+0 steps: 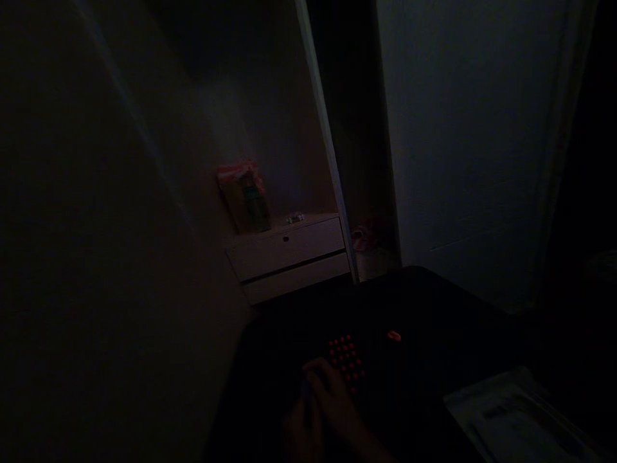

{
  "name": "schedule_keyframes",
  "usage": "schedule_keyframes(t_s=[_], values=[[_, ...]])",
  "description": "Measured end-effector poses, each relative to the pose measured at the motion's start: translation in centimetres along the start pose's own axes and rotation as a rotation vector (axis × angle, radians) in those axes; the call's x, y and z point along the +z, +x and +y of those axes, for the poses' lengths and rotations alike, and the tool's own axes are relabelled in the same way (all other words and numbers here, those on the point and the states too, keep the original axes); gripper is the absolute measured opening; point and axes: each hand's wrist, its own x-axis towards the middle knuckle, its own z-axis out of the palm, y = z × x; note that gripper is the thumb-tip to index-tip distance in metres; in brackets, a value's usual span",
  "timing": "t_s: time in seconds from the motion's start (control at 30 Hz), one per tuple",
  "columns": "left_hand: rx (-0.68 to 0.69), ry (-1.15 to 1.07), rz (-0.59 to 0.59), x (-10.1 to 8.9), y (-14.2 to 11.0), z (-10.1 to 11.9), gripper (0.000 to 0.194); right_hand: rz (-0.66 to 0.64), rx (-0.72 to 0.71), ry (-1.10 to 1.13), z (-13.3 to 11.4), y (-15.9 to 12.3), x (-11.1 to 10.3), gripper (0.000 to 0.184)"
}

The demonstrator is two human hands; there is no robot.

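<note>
The room is very dark, so only outlines show. My right hand (335,395) is over the dark table (409,296) with its fingers bent inward and closed. Close beside it, lower and fainter, my left hand (303,427) also looks closed. A narrow dark, bluish thing (306,391) shows between the two hands; its kind cannot be made out. Just beyond my right hand lies a grid of red dots (344,357) on the black surface. Farther right is a small reddish piece (394,335).
Flat, pale sheet-like things (511,411) lie at the lower right. Past the table, a drawer unit (294,251) bears a greenish bottle (257,209), a red-topped bag (231,186) and a small pale item (295,218). A pale door-like panel (463,141) stands at the right.
</note>
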Motion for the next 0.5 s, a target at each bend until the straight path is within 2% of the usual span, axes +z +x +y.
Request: schedule_keyframes(t_s=[0.17, 0.37, 0.5], values=[[0.000, -0.032, 0.036, -0.18, -0.09, 1.04, 0.079, 0.001, 0.006, -0.029, -0.13, -0.02, -0.06, 0.023], [-0.007, -0.019, 0.026, -0.03, -0.07, 0.79, 0.082, 0.013, 0.016, 0.002, -0.15, -0.03, 0.01, 0.024], [0.015, -0.011, 0.022, -0.11, -0.14, 0.58, 0.072, 0.021, 0.027, 0.008, 0.00, -0.06, 0.07, 0.024]])
